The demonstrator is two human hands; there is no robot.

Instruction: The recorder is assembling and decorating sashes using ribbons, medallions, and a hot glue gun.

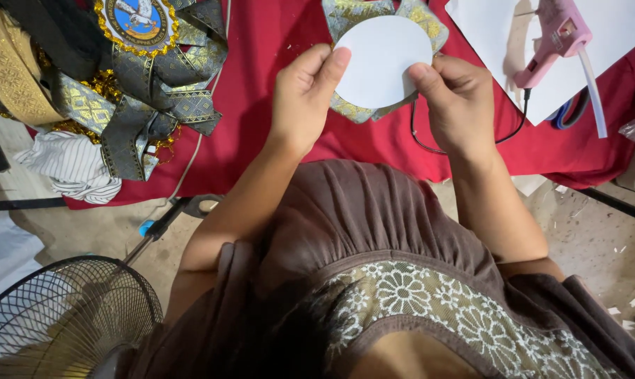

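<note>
Both hands are holding a white paper disc (383,60) above the red-clothed bench (261,84). The left hand (305,98) is pinching its left edge in a closed grip; the right hand (458,102) is clamping its right edge. A pink glue gun (552,38) is lying far right.

One head-worn camera looks steeply down, close above the red cloth (261,105).

On the counter (261,42), a paper disc (382,60) sits between the left hand (305,95) and right hand (458,98), over a ribbon rosette (356,105), with a ribbon pile (142,91) to the left, a glue gun (552,38) on a paper sheet (486,28) to the right, and a fan (58,316) on the floor (598,245) nearer the person, lower left.
</note>
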